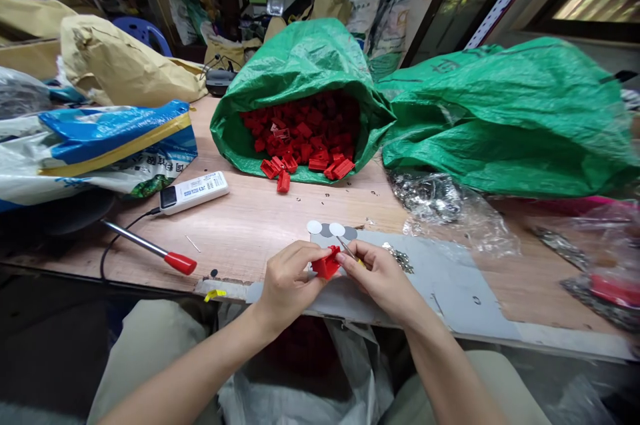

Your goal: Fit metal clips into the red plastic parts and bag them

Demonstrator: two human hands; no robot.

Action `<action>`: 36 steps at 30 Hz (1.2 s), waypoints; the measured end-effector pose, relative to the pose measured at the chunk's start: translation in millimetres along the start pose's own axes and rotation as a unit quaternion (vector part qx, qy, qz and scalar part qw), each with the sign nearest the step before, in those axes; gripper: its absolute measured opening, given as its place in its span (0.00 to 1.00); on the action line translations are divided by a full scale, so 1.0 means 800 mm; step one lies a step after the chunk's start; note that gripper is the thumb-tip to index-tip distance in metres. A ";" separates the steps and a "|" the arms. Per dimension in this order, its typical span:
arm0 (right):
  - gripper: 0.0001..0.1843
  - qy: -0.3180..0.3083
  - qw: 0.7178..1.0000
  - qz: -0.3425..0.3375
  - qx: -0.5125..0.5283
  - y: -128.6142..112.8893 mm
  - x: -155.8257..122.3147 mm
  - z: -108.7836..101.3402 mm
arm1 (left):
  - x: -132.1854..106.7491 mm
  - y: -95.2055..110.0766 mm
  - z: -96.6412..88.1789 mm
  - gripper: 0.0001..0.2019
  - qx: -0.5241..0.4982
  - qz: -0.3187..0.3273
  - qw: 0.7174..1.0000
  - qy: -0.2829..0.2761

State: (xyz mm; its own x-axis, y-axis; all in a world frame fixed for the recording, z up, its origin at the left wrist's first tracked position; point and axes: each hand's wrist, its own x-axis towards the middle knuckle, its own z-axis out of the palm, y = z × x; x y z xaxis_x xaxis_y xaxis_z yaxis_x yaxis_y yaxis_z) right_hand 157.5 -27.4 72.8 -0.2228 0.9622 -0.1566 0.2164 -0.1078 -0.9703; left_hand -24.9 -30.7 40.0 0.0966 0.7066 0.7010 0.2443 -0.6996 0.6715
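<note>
My left hand [289, 278] pinches a small red plastic part [327, 264] just above the table's front edge. My right hand [377, 275] touches the same part from the right and grips a thin metal tool [346, 247] that points up and left from the fingers. Both hands hover over a grey sheet [440, 278] taped to the wooden table. An open green bag [300, 65] at the back holds several more red parts [305, 128]; a few have spilled out [280, 172] onto the wood.
A second green bag [510, 112] lies at the right, with clear plastic bags of small metal pieces [440, 202] in front of it. At the left are a white remote [194, 192], a red-handled screwdriver [150, 248], a blue-and-white sack [100, 145] and brown paper bags [120, 65].
</note>
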 end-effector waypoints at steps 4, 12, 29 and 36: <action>0.24 -0.054 0.997 0.033 0.047 0.000 0.000 -0.007 | -0.001 0.000 -0.001 0.15 0.007 -0.009 1.000 0.002; 0.21 0.034 0.990 -0.085 -0.104 0.002 0.000 -0.002 | -0.001 0.001 -0.002 0.14 0.030 0.020 0.999 0.003; 0.23 -0.135 0.924 0.141 0.329 0.000 -0.002 0.016 | -0.004 -0.002 -0.011 0.15 -0.079 -0.044 0.996 0.017; 0.19 0.184 0.978 -0.008 -0.095 -0.007 -0.010 -0.045 | 0.001 -0.003 -0.004 0.11 -0.136 -0.272 0.951 -0.055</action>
State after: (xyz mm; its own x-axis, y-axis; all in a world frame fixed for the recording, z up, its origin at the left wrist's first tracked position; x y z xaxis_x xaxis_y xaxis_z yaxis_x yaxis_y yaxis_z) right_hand 192.7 -25.3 85.8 0.1230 0.9919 -0.0317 0.3957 -0.0783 -0.9151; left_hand -28.7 -29.3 39.8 0.1307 0.9681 0.2138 0.0304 -0.2195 0.9751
